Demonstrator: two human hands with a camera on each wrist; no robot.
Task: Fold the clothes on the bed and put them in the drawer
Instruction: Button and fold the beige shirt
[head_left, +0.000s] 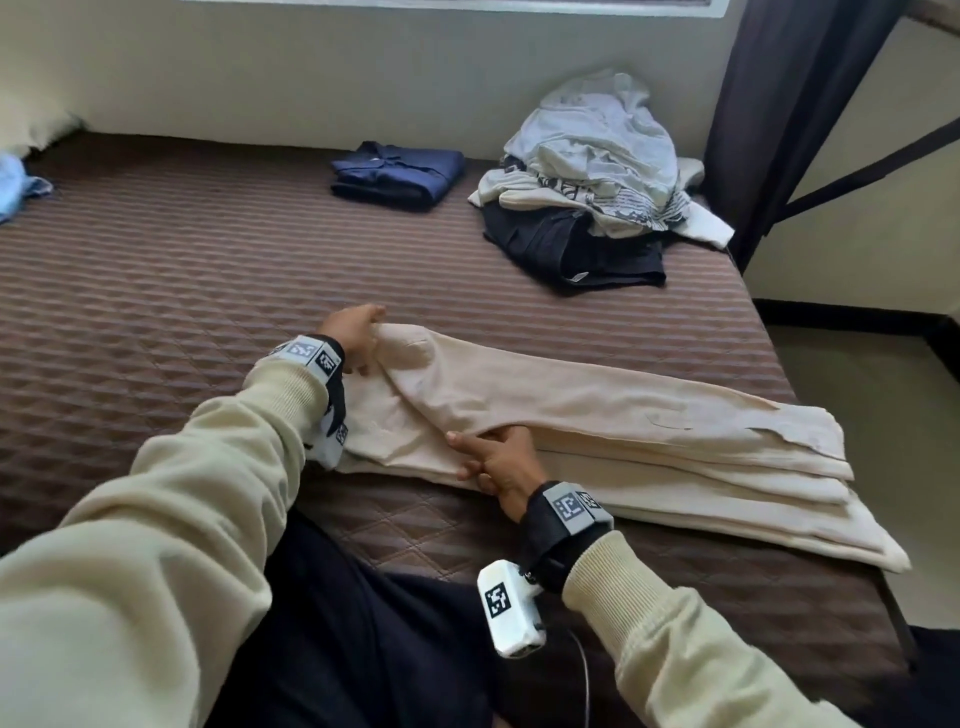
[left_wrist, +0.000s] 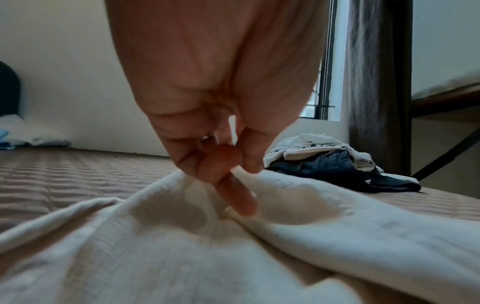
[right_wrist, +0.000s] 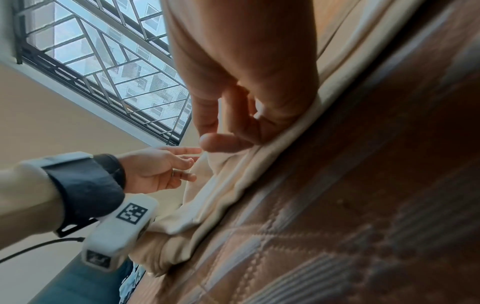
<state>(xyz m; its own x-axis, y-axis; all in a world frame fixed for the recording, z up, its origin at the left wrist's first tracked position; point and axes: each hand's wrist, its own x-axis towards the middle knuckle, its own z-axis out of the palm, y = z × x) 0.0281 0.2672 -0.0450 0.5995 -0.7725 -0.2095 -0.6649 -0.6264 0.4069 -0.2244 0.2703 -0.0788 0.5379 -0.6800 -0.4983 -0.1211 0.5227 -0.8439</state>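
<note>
cream trousers (head_left: 597, 431) are laid lengthwise along the near edge of the bed (head_left: 156, 270), folded over on themselves in long layers, the far end lying at the bed's near right corner. at the middle of the trousers' near edge, the right hand (head_left: 498, 460) is seen with thumb on top and fingers curled under the upper layer, so that the cloth is pinched there; in the right wrist view the same edge is gripped between thumb and fingers (right_wrist: 226, 142). at the left end of the trousers, the left hand (head_left: 356, 335) is closed on the top fold, a ridge of cloth being pinched between thumb and fingers (left_wrist: 233, 197) in the left wrist view, with the other fingers extended.

farther across the bed from the trousers, a folded navy garment (head_left: 397, 174) is set near the wall. to its right, at the far right corner of the bed, a loose pile of white and dark clothes (head_left: 592, 176) is heaped, beside a dark curtain (head_left: 779, 104).
</note>
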